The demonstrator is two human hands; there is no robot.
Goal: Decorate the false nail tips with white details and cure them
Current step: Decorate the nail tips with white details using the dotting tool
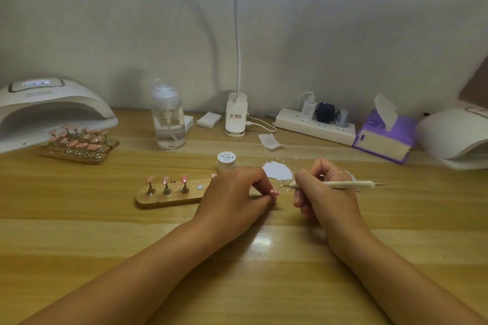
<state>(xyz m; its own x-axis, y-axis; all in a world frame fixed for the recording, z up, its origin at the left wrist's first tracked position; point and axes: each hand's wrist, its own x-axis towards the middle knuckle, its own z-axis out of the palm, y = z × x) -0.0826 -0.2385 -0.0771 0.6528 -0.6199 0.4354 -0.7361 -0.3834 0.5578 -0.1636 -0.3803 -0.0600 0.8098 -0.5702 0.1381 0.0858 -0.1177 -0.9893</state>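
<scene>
Wooden tabletop (105, 232), glossy. Left grip (235, 192) pinches pink nail tip (274, 192) beside wooden holder (169, 199). Right grip (324, 199) curled round dotting pen (343, 184), near white patch (277, 170).

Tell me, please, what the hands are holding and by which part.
The right hand grips a pen near the end facing the other hand. The left hand pinches a pink nail tip, by a part its fingers hide.

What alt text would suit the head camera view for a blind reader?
A person's left hand pinches a pink nail tip on a table while the right hand holds a dotting pen beside it. A stand with three pink tips, a white pot and a curing lamp sit nearby.
</scene>
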